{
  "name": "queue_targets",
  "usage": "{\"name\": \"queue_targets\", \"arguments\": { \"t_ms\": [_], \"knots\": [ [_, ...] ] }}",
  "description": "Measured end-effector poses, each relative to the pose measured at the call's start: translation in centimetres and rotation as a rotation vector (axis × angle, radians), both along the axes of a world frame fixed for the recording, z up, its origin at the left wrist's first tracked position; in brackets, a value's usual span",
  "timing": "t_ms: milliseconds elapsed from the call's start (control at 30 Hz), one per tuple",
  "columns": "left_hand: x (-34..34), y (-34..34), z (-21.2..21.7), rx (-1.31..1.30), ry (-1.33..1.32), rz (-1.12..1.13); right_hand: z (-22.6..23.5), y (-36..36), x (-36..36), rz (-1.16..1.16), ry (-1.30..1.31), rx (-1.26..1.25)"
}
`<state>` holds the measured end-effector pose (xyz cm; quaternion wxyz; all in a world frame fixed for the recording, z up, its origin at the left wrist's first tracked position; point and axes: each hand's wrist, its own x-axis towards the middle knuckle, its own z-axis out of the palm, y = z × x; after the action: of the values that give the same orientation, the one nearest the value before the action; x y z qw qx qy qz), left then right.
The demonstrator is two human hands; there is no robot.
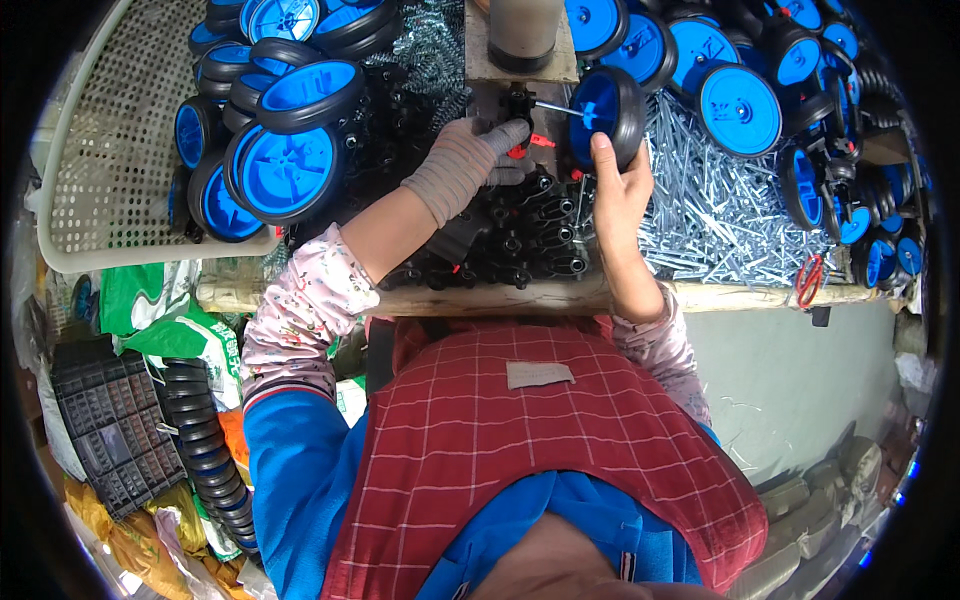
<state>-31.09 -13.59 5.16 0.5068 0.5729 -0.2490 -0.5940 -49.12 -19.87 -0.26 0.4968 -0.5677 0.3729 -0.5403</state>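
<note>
My right hand (622, 185) is closed on the rim of a blue wheel (600, 112) with a black tyre, its thumb on the near side. From the wheel's hub a thin metal pin (556, 107) runs left to a small black plastic fitting (517, 104). My left hand (488, 150), in a grey covering that reaches the wrist, has its fingers closed around this fitting. A red tab (541, 141) sticks out beside the fingertips. Part of the fitting is hidden by my left fingers. Just beyond it stands a grey metal cylinder (522, 40) on a block.
Black plastic fittings (530, 235) are heaped before my hands. Loose metal pins (710, 215) cover the right side, below more blue wheels (740, 108). Red-handled scissors (808, 280) lie by the bench edge (470, 298). At left, a pale perforated basket (95, 160) holds wheels, near metal springs (430, 45).
</note>
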Motion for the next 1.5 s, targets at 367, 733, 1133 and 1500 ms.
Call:
{"name": "queue_targets", "arguments": {
  "t_ms": [367,733,1133,1500],
  "knots": [
    [2.4,3.2,1.9,-0.292,-0.817,-0.421,2.1,1.2,2.9,0.089,0.351,-0.225],
    [14.3,6.0,6.3,0.0,-2.148,-0.293,14.9,-17.4,-8.6,0.083,-0.411,-0.03],
    [4.3,10.6,6.1,-0.321,-0.748,0.213,-1.2,-10.8,-1.3,0.294,1.133,-0.777],
    [0.4,6.7,3.3,-0.193,0.097,-0.017,9.0,0.7,-1.3,0.572,0.364,-0.287]
  ]
}}
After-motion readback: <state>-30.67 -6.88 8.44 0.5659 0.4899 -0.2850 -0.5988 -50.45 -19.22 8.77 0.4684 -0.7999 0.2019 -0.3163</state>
